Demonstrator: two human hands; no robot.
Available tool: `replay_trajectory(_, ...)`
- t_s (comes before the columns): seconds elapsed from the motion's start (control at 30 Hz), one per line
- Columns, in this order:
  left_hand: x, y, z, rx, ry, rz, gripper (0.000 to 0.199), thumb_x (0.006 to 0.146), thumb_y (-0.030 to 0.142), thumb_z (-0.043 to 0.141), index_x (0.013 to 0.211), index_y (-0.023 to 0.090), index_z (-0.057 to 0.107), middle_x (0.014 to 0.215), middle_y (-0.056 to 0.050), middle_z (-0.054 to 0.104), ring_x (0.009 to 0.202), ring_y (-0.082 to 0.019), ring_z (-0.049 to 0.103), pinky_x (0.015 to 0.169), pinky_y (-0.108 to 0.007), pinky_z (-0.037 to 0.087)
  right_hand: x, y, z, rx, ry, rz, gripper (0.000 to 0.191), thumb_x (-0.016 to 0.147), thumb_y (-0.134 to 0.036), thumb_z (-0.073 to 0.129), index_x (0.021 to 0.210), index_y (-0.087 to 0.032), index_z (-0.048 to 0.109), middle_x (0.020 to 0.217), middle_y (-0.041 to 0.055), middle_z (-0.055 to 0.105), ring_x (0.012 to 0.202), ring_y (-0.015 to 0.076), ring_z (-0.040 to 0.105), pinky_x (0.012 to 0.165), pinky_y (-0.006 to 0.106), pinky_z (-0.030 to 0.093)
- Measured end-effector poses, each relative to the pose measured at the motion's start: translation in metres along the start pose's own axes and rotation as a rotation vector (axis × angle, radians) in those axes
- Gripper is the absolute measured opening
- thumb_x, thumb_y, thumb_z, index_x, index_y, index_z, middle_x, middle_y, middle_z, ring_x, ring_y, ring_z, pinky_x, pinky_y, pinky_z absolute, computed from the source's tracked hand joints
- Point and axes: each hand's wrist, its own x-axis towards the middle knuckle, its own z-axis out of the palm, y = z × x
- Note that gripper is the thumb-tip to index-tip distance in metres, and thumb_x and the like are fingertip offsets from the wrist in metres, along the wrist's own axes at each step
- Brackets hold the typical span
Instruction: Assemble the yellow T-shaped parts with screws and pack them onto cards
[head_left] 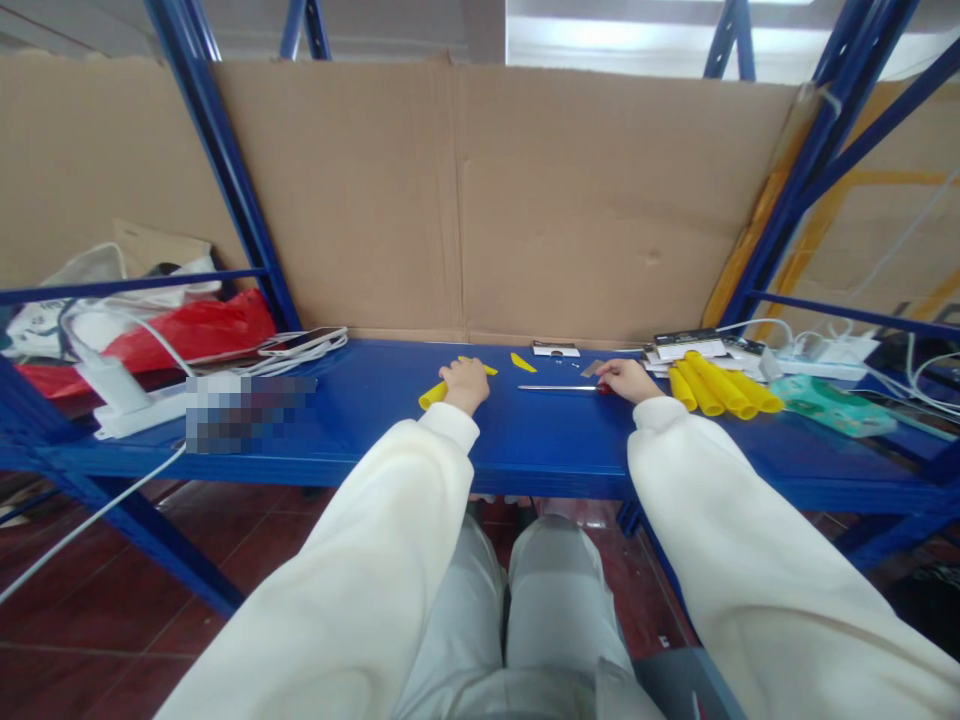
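Note:
On the blue table, my left hand (465, 384) is closed over a yellow tube (433, 397), whose lower left end sticks out beside the fingers. My right hand (628, 380) has its fingers pressed together around a small greyish flat piece (592, 368). Just under those fingertips is the red handle end of a screwdriver (559, 388), its metal shaft lying flat and pointing left. A small yellow piece (523, 362) rests between my hands, towards the back. Several yellow tubes (720, 385) lie side by side, right of my right hand.
A black-and-white card (556, 349) and tiny bits lie near the cardboard wall (525, 200). At the right are papers (686, 345), a green packet (832, 405) and cables. A white power strip (142, 412), coiled cables and a red bag (195, 335) occupy the left. Blue posts flank the table (360, 430).

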Motion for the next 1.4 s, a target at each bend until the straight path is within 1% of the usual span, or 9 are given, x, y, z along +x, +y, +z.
replay_trajectory(0.1,0.001,-0.007,0.006,-0.029,0.019,0.060,0.046,0.094,0.013,0.042,0.136,0.015,0.059,0.142,-0.019,0.057,0.131,-0.028,0.056,0.104,-0.040,0.045,-0.002,0.001,-0.004,-0.047,0.019,0.016,0.026,0.077,-0.005,0.055,0.088,-0.016,0.076,0.078,0.0053,0.077,0.078,0.0169,0.074,0.085,0.026,0.057)
replay_trajectory(0.2,0.004,-0.014,0.009,-0.092,0.035,0.102,0.046,0.092,0.016,0.047,0.135,0.020,0.062,0.139,-0.015,0.061,0.127,-0.028,0.059,0.102,-0.039,0.047,-0.005,0.000,-0.008,-0.104,0.042,0.040,0.027,0.079,-0.006,0.055,0.092,-0.014,0.077,0.083,0.0074,0.078,0.079,0.0179,0.074,0.087,0.027,0.056)
replay_trajectory(0.4,0.009,-0.019,0.011,-0.226,0.039,0.161,0.035,0.089,0.020,0.056,0.118,0.029,0.073,0.131,-0.005,0.070,0.124,-0.026,0.063,0.102,-0.037,0.049,-0.006,0.004,-0.012,-0.228,0.068,0.064,0.032,0.081,-0.009,0.051,0.098,-0.016,0.077,0.091,0.0095,0.078,0.088,0.0208,0.073,0.088,0.029,0.054)
replay_trajectory(0.6,0.009,-0.020,0.009,-0.255,0.040,0.133,0.032,0.087,0.022,0.061,0.114,0.029,0.076,0.124,-0.005,0.074,0.119,-0.024,0.066,0.100,-0.033,0.050,-0.003,0.008,-0.012,-0.320,0.061,0.071,0.028,0.081,-0.016,0.056,0.095,-0.022,0.078,0.094,0.0069,0.078,0.095,0.0233,0.072,0.089,0.033,0.054)
replay_trajectory(0.87,0.007,-0.020,0.008,-0.257,0.062,0.142,0.031,0.089,0.023,0.060,0.115,0.027,0.076,0.125,-0.007,0.073,0.118,-0.025,0.066,0.101,-0.036,0.050,-0.003,0.006,-0.010,-0.295,0.111,0.085,0.031,0.083,-0.017,0.053,0.102,-0.022,0.076,0.108,0.0079,0.077,0.106,0.0256,0.069,0.096,0.038,0.052)
replay_trajectory(1.0,0.007,-0.020,0.009,-0.253,0.072,0.144,0.031,0.088,0.023,0.060,0.114,0.027,0.076,0.123,-0.007,0.074,0.118,-0.025,0.067,0.100,-0.035,0.051,0.000,0.014,-0.007,-0.247,0.135,0.045,0.028,0.081,-0.019,0.057,0.101,-0.025,0.076,0.104,0.0053,0.077,0.103,0.0237,0.070,0.096,0.036,0.052)
replay_trajectory(1.1,0.008,-0.021,0.009,-0.254,0.070,0.149,0.032,0.088,0.023,0.060,0.115,0.027,0.076,0.123,-0.006,0.074,0.118,-0.024,0.066,0.100,-0.033,0.051,0.002,0.017,-0.006,-0.242,0.126,0.045,0.027,0.081,-0.021,0.058,0.101,-0.025,0.076,0.104,0.0060,0.077,0.102,0.0243,0.070,0.096,0.037,0.052)
replay_trajectory(1.23,0.007,-0.021,0.007,-0.270,0.059,0.165,0.032,0.089,0.022,0.060,0.116,0.026,0.076,0.124,-0.007,0.074,0.117,-0.024,0.067,0.098,-0.031,0.052,0.004,0.017,-0.005,-0.248,0.123,0.036,0.028,0.081,-0.021,0.057,0.102,-0.023,0.076,0.107,0.0076,0.077,0.103,0.0250,0.070,0.096,0.038,0.052)
replay_trajectory(1.4,0.006,-0.020,0.006,-0.297,0.059,0.170,0.029,0.089,0.023,0.062,0.112,0.026,0.078,0.120,-0.006,0.075,0.113,-0.022,0.069,0.096,-0.029,0.053,0.004,0.016,-0.006,-0.251,0.100,0.013,0.030,0.079,-0.020,0.058,0.103,-0.024,0.076,0.105,0.0062,0.077,0.102,0.0241,0.070,0.096,0.038,0.052)
